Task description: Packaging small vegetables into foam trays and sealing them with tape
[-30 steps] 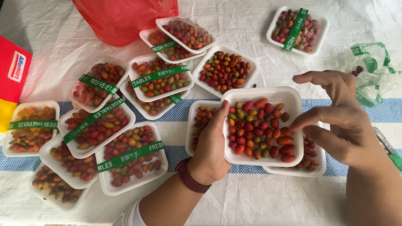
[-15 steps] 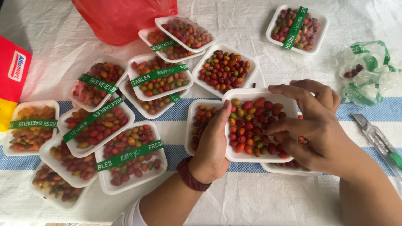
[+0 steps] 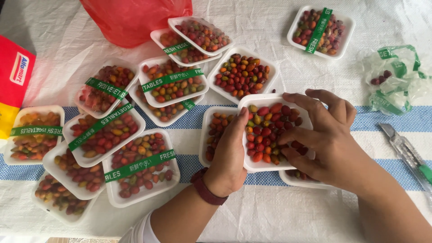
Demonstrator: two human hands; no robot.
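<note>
A white foam tray full of small red, orange and green fruits sits in the middle, resting partly on two other filled trays. My left hand grips its left edge, thumb along the rim. My right hand lies over the tray's right side, its fingers spread on the fruits and curled around the right edge.
Several wrapped trays with green bands crowd the left. An unwrapped tray lies behind, another banded tray at the back right. Crumpled wrap with green tape and a utility knife lie at right. A red bag is at the back.
My right hand has come in from the right and down onto the tray's fruits. The tray has shifted slightly left. My left hand has kept its hold.
</note>
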